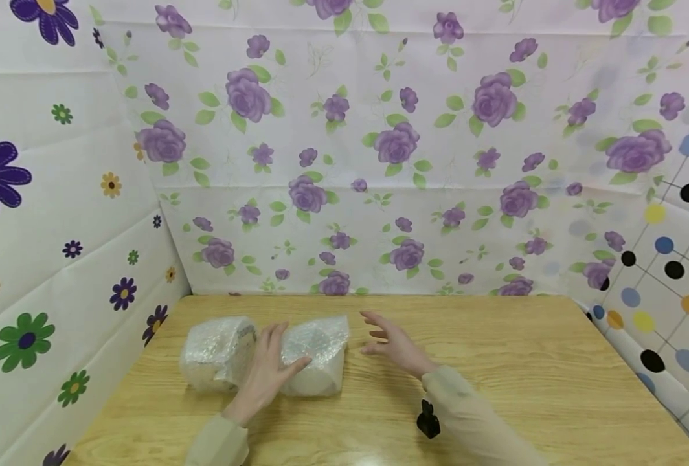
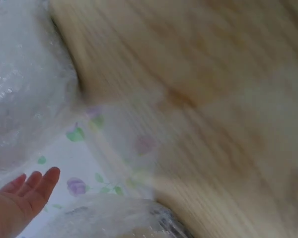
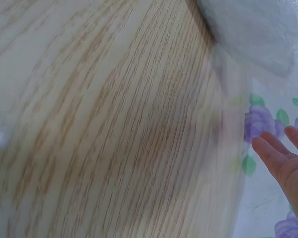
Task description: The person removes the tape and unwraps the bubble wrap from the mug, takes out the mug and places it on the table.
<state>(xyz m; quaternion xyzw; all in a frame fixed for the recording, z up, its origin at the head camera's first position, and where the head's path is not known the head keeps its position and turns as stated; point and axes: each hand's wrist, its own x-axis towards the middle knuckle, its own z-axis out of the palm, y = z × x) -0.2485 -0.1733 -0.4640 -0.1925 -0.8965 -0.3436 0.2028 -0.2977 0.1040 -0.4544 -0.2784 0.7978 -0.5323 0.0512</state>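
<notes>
Two bundles in clear bubble wrap sit side by side on the left half of the wooden table. The right bundle [image 1: 321, 343] is roughly cylindrical, with something pale inside. The left bundle [image 1: 210, 356] shows a darker patterned part at its right end; the wrapping blurs what both contain. My left hand [image 1: 267, 362] is between the two, fingers extended and thumb spread, overlapping the right bundle's near left side in the head view. Off the right bundle's right side, my right hand [image 1: 399, 347] hangs apart from it, fingers loosely spread and holding nothing.
A small black object [image 1: 429, 421] shows by the right sleeve. The wooden table [image 1: 525, 362] reaches back to a flower-print sheet [image 1: 368, 162]. Patterned sheets also hang along the left and right sides.
</notes>
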